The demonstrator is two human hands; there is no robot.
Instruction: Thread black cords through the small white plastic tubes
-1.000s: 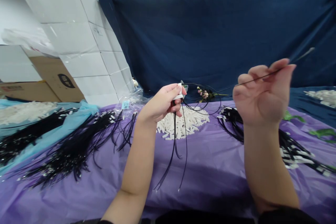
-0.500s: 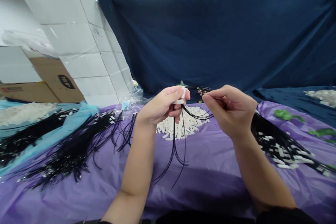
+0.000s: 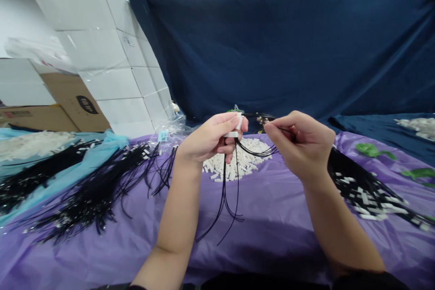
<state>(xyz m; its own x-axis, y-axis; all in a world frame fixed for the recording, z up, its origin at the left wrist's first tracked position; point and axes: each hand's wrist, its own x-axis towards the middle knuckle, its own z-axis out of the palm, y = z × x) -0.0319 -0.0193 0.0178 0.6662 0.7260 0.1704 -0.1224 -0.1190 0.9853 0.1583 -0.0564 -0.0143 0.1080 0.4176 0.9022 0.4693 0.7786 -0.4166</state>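
Note:
My left hand [image 3: 217, 136] is closed, pinching small white plastic pieces [image 3: 232, 134] between thumb and fingers. Thin black cords [image 3: 224, 190] hang down below it, their ends loose above the purple cover. Other black cords loop from the white pieces across to my right hand [image 3: 301, 145]. Its thumb and forefinger are pressed together on those cords, with the rest of the fingers curled in. Behind and below my left hand lies a heap of small white pieces [image 3: 234, 163].
Bundles of black cords with white ends [image 3: 98, 186] lie at left, and another bundle [image 3: 363, 186] at right, on the purple cover [image 3: 272, 217]. White boxes [image 3: 84, 50] are stacked at back left. A dark blue cloth [image 3: 278, 54] hangs behind. Green leaves [image 3: 370, 148] lie at right.
Both hands keep their hold and nearly the same position. The hanging cord ends have swung slightly to the left, and the view has shifted a little.

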